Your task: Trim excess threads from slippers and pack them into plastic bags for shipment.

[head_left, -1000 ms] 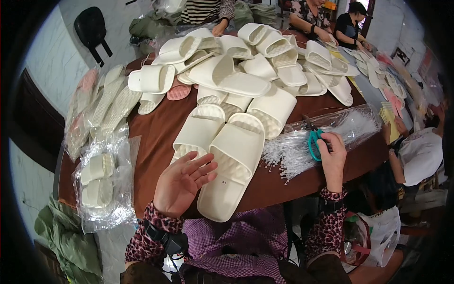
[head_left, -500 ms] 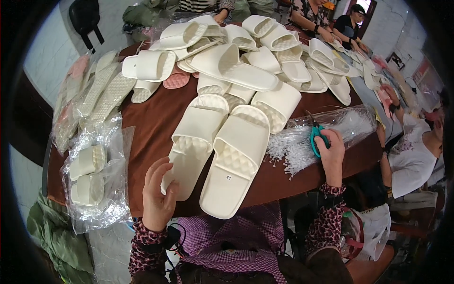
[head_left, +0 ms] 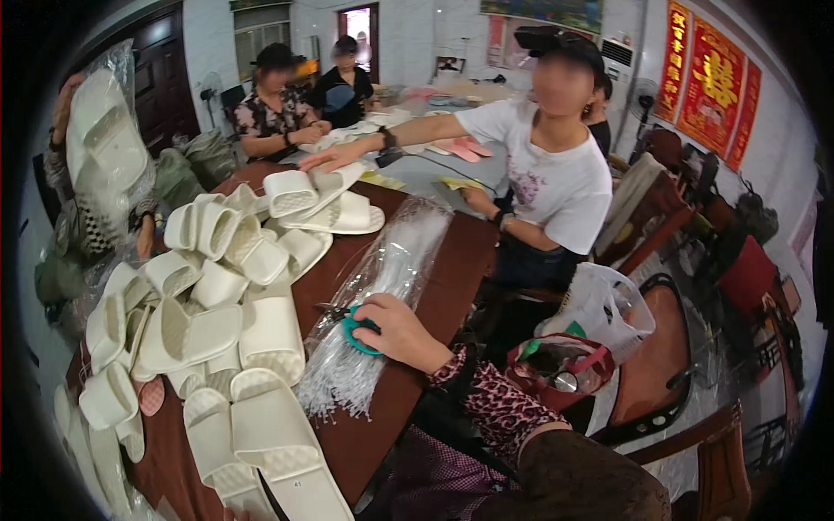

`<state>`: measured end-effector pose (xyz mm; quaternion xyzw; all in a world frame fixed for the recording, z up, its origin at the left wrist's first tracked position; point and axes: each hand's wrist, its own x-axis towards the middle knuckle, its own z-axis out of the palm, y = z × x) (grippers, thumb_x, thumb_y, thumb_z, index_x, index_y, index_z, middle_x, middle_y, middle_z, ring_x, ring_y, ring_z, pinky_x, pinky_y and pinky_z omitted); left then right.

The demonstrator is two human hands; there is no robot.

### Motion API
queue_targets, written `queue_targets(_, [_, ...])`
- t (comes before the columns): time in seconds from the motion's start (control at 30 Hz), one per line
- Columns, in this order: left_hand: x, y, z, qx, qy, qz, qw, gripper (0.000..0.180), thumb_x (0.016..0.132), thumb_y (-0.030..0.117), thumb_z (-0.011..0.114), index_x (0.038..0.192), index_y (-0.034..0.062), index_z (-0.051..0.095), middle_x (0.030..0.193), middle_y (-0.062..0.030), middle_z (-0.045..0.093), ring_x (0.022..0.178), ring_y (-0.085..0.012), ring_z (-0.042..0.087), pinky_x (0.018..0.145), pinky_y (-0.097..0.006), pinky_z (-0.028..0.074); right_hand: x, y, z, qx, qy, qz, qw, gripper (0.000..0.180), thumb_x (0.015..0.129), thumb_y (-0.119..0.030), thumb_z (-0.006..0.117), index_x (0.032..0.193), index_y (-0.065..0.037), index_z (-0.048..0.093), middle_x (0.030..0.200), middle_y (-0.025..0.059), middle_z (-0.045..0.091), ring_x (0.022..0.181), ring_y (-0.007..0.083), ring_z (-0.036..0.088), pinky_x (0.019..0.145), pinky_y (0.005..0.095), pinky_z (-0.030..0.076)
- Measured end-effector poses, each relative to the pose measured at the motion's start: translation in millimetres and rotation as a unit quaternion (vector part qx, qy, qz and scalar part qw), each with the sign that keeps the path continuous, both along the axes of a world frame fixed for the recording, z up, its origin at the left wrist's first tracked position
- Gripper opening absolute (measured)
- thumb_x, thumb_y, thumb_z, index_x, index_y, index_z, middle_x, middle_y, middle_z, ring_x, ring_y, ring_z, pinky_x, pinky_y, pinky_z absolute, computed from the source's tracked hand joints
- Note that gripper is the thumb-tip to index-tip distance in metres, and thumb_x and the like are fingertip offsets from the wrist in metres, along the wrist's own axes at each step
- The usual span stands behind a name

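Note:
My right hand (head_left: 400,332) rests on the brown table (head_left: 443,260), shut on a pair of scissors with teal handles (head_left: 354,328). The scissors lie over a clear bag of thin white plastic ties (head_left: 387,269) that runs along the table. Left of it, a pair of white slippers (head_left: 261,443) lies nearest me, soles down. Behind them is a heap of several more white slippers (head_left: 200,286). My left hand is out of the picture.
A person in a white T-shirt (head_left: 556,174) stands at the table's right side, reaching an arm across it. Two people (head_left: 287,108) sit at the far end. At the left, someone holds up bagged slippers (head_left: 104,139). A plastic bag (head_left: 599,308) sits on a red chair.
The view has swung up and to the right, bringing the room and other people in. My left hand, which was on the near slipper, has left the picture. My right hand stays on the scissors.

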<state>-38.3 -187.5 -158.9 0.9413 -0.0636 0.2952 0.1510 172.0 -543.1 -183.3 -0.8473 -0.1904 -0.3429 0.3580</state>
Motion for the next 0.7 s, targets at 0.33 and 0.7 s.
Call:
queue_targets(0.33, [8.0, 6.8, -4.0, -0.002, -0.027, 0.016, 0.999, 0.04, 0.09, 0.032, 0.055, 0.108, -0.004, 0.058, 0.119, -0.0242, 0.053, 0.107, -0.0397, 0.052, 0.091, -0.048, 0.042, 6.8, 3.9, 6.0, -0.021, 0.05, 0.01, 0.998, 0.02, 0.074, -0.014, 0.068, 0.087, -0.001, 0.059, 0.092, 0.0141, 0.057, 0.088, 0.0318, 0.055, 0.078, 0.0382, 0.045])
queue_targets(0.7, [2.6, 2.8, -3.7, -0.005, -0.025, 0.026, 0.999, 0.039, 0.089, 0.032, 0.055, 0.104, -0.004, 0.06, 0.116, -0.0243, 0.055, 0.106, -0.0397, 0.053, 0.09, -0.048, 0.042, 2.7, 4.0, 4.8, -0.003, 0.022, 0.013, 1.0, 0.018, 0.071, -0.013, 0.068, 0.082, -0.002, 0.059, 0.086, 0.0136, 0.055, 0.086, 0.0326, 0.054, 0.076, 0.0401, 0.044])
